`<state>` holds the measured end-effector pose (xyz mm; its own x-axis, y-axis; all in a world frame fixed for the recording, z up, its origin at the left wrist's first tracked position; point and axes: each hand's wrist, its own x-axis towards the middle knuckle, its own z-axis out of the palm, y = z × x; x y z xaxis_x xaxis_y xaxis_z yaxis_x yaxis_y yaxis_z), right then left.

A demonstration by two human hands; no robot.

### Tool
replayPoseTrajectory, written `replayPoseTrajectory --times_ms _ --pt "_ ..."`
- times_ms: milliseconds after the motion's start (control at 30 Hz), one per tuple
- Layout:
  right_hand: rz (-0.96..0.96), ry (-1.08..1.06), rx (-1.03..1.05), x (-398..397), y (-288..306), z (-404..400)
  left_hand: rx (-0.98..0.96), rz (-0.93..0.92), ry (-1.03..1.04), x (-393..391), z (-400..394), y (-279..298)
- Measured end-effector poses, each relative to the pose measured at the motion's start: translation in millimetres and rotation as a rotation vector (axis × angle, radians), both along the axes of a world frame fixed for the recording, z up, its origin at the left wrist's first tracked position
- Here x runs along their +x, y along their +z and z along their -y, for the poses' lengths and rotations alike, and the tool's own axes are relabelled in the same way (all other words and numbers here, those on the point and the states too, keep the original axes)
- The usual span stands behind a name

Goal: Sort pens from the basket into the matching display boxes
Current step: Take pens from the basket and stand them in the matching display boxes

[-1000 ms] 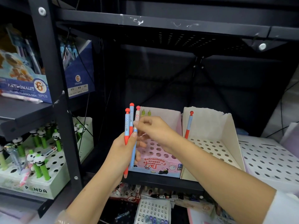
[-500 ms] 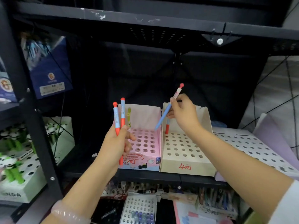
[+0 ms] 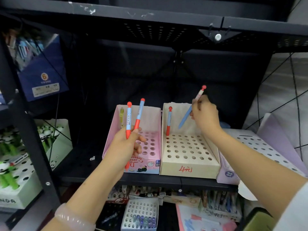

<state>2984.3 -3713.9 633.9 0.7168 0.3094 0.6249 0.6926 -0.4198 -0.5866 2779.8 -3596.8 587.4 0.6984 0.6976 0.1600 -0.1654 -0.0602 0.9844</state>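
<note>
Black metal shelving (image 3: 150, 179) fills your view, its middle shelf carrying a row of display boxes. At far left a green panda box (image 3: 25, 172) holds panda-topped pens, with a dark blue box (image 3: 45, 75) on the shelf above it. Your left hand (image 3: 124, 147) is curled around two pens (image 3: 133, 119), held upright side by side in front of the pink box (image 3: 146, 147); each has a light blue barrel, a red lower grip and a round red cap, and one shows a printed label. A yellow-green pen (image 3: 122, 116) stands at the pink box's back left. Next comes the cream box (image 3: 188, 164), marked in red on its front, where one matching blue-and-red pen (image 3: 168, 121) stands in a back-row hole. Your right hand (image 3: 205, 114) pinches a tilted pen (image 3: 191, 108) above that box, blue tip pointing down toward the holes, red cap up. A lilac box (image 3: 266, 147) sits at far right.
</note>
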Motion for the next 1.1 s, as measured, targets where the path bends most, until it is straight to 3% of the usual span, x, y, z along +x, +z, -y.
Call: replayPoseTrajectory --times_ms 200,400,467,567,667,767,833,900,1000,1100 --pt "0.122 -0.018 -0.272 1.6 -16.4 0.8 0.024 -0.002 -0.044 9.2 11.8 -0.6" --pt "-0.124 0.109 -0.645 0.3 -30.8 -5.7 0.058 -0.022 -0.046 13.5 16.0 -4.6" --pt "-0.152 0.058 -0.57 -1.9 -33.5 -4.7 0.076 -0.028 -0.043 13.7 15.8 -5.5" --pt "-0.048 -0.004 -0.263 -10.8 -33.1 -1.3 0.086 -0.022 -0.045 14.7 16.8 -5.9" --pt "-0.223 0.322 -0.004 -34.3 -19.3 -9.0 0.091 -0.021 -0.064 17.4 21.5 -5.5" --pt "-0.463 0.616 -0.004 -59.4 -7.3 -17.7 0.086 -0.018 -0.093 20.9 27.5 -4.5" --pt "-0.491 0.676 -0.03 -66.5 -4.2 -20.1 0.057 -0.014 -0.111 21.8 30.0 -3.2" --pt "-0.468 0.619 0.014 -65.6 0.1 -19.6 0.0 -0.005 -0.118 20.9 29.4 -1.7" --pt "-0.453 0.434 0.275 -49.5 11.6 -13.1 -0.046 -0.028 -0.078 16.9 24.2 -1.3" --pt "-0.219 0.217 0.263 -28.9 13.4 -0.7 -0.07 -0.049 -0.026 13.8 17.1 -2.4"
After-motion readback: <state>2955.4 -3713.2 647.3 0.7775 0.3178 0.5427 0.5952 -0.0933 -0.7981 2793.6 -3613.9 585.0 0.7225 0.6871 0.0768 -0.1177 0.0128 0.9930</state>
